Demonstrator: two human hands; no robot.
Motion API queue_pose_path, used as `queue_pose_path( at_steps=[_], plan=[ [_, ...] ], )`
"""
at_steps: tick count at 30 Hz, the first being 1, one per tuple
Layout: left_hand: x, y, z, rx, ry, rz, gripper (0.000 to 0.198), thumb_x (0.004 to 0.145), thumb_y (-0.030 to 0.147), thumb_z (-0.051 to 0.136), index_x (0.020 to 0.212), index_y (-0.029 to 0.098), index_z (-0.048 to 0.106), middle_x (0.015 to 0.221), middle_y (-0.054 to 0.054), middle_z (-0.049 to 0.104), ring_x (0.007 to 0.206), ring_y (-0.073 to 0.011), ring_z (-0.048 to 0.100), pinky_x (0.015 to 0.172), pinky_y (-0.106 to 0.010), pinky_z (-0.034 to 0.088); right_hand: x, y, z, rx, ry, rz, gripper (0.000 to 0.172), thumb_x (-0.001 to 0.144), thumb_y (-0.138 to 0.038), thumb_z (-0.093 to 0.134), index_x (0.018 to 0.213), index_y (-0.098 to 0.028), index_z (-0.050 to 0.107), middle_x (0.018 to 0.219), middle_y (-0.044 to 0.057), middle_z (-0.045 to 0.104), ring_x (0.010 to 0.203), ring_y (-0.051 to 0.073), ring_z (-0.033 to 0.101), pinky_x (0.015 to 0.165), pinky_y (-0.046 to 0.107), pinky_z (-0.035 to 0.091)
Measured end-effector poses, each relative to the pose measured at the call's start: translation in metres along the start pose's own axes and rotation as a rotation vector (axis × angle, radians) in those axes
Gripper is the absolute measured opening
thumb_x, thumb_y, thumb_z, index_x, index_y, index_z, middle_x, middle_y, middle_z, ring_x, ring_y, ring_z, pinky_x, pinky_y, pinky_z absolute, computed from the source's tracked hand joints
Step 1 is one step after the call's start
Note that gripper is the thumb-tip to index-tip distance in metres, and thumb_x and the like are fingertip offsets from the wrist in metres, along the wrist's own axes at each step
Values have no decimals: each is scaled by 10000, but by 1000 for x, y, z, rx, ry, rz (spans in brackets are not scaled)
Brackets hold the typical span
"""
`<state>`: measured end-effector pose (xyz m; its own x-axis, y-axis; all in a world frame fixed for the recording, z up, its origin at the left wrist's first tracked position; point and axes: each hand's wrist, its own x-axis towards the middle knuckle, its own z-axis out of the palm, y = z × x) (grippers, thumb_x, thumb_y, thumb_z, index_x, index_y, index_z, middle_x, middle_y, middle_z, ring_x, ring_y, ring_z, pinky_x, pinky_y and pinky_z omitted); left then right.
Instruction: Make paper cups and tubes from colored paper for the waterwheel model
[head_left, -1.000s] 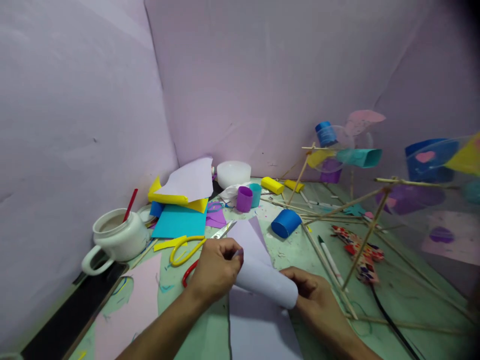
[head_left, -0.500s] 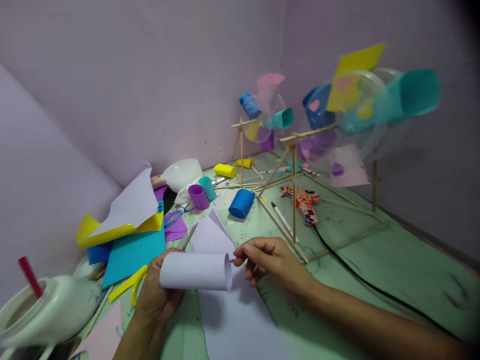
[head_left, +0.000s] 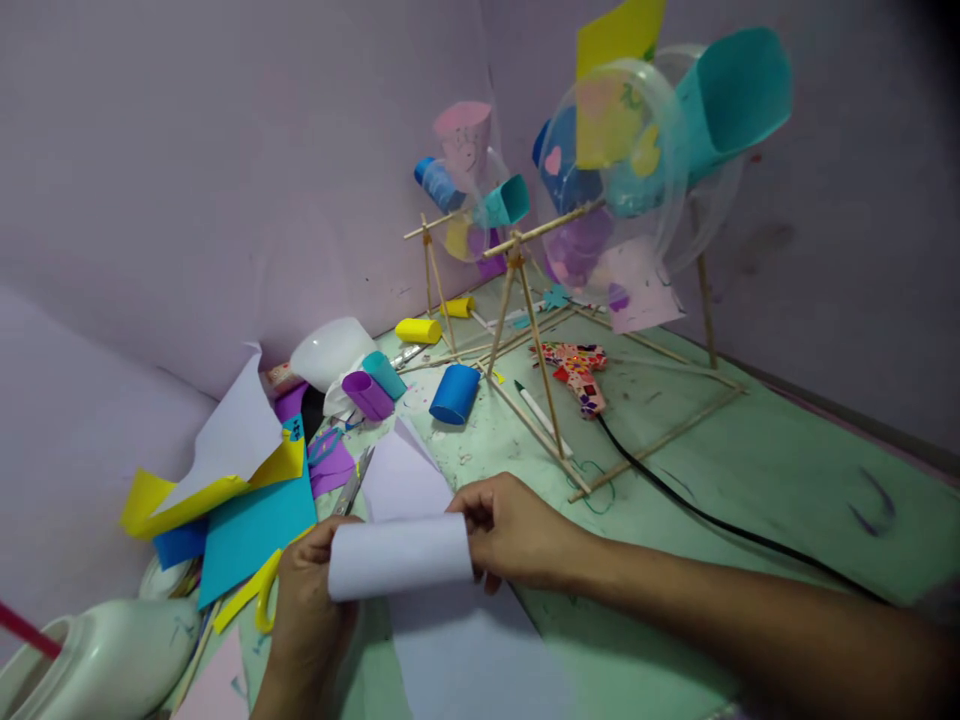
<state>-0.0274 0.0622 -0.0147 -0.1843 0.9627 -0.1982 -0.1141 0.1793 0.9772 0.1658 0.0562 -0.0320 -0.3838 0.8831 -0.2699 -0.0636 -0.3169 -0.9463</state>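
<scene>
I hold a pale lilac paper roll (head_left: pixel 401 556) crosswise over a flat lilac sheet (head_left: pixel 465 650) on the green table. My left hand (head_left: pixel 304 600) wraps round the roll's left end from below. My right hand (head_left: pixel 510 530) pinches the roll's right end with closed fingers. Yellow-handled scissors (head_left: pixel 330 520) lie just left of the roll.
Two stick-framed wheels with paper cups (head_left: pixel 637 150) stand at the back right. A patterned glue gun (head_left: pixel 577 368) with a black cord (head_left: pixel 712 520) lies beneath them. Paper tubes, blue (head_left: pixel 454 393) and purple (head_left: pixel 367 395), and coloured sheets (head_left: pixel 240 500) crowd the left. A white pot (head_left: pixel 97 665) sits at bottom left.
The view swung right and the wheels came into frame. The roll went from slanted to level, tighter, and both hands now close on its ends.
</scene>
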Motion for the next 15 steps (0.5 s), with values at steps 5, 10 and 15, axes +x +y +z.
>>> queue_pose_path(
  at_steps=[5, 10, 15],
  plan=[
    [-16, 11, 5, 151, -32, 129, 77, 464, 79, 641, 511, 139, 633, 445, 33, 550, 433, -89, 457, 411, -176, 375, 4, 9, 0, 85, 65, 33, 187, 482, -47, 501, 575, -126, 643, 403, -61, 531, 358, 66, 470, 363, 164, 373],
    [-22, 26, 1, 192, -307, 142, 98, 609, 198, 655, 647, 119, 698, 544, -4, 571, 511, -104, 479, 464, -189, 385, 6, 9, -1, 208, 32, 129, 68, 480, -96, 637, 536, -123, 609, 449, -27, 586, 384, 65, 474, 399, 174, 345],
    [-25, 33, -8, 47, -498, 109, 151, 650, 234, 618, 680, 114, 704, 536, -10, 562, 484, -96, 485, 451, -192, 399, 5, 9, 1, 165, 64, 117, 123, 485, -134, 720, 572, -112, 637, 501, -3, 617, 415, 71, 485, 431, 184, 349]
  ],
)
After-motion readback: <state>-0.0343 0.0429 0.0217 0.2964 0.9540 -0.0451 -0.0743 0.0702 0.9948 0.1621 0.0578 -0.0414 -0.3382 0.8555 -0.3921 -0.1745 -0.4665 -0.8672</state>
